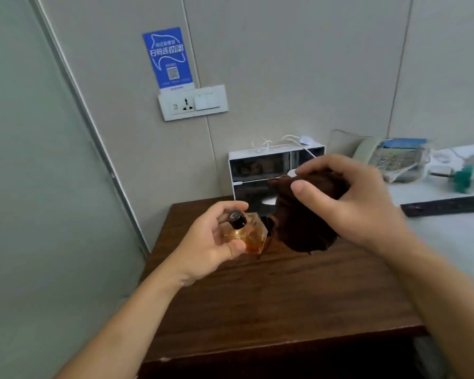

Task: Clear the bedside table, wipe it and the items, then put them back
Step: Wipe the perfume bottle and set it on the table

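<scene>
My left hand [211, 242] holds a small amber glass perfume bottle [251, 236] with a black cap above the dark wooden bedside table [271, 296]. Fingers and thumb curl round the bottle. My right hand [348, 198] grips a bunched dark brown cloth [304, 228] just to the right of the bottle, almost touching it. The cloth hangs down to the tabletop.
A white box with dark glossy panels [260, 170] stands at the table's back edge, white cables on top. On the white bed to the right lie a telephone [389, 157], a green item [463, 177] and a dark strip [446, 205]. A wall socket [193, 102] sits above.
</scene>
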`<state>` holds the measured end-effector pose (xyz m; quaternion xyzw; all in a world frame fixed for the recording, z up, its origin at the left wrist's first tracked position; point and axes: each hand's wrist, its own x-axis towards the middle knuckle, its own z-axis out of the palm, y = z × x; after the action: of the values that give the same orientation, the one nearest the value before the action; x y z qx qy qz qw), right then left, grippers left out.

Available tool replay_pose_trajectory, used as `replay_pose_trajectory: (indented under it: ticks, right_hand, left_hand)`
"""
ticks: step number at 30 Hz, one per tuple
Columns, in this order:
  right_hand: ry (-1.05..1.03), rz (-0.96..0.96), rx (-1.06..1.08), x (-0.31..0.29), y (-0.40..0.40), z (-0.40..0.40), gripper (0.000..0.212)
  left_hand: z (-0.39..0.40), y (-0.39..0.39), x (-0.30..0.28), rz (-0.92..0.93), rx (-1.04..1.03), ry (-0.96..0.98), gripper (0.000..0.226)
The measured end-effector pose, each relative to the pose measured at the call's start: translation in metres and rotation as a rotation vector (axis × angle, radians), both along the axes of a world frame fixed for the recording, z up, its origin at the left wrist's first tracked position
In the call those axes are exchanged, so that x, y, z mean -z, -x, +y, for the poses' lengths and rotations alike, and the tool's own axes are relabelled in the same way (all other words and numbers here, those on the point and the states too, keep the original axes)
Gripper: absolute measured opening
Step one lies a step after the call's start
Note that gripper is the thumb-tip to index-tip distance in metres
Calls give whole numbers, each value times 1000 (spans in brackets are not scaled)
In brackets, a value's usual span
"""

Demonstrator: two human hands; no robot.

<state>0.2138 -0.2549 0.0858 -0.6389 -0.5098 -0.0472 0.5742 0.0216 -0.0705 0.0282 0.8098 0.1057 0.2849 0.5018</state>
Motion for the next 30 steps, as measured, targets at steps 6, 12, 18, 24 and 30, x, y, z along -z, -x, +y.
replay_pose_trajectory:
  ticks: [6,12,18,24,30]
  right_hand:
    - [-101,263,-77,51,39,39,38]
    - [-52,351,-308,97,64,49,34]
    - [31,-32,-166,109,58,44,43]
    - [-89,231,-196,102,43,52,13]
    - [-52,90,-231,123,64,39,31]
  left_hand:
    - [-4,22,27,-33,-179,18,58]
    - [-20,14,37,48,-306,-232,55]
    - [-23,7,44,27,-306,-201,50]
    - [-24,4,41,-6,-153,-56,43]
    - [-13,1,44,-119,-169,151,32]
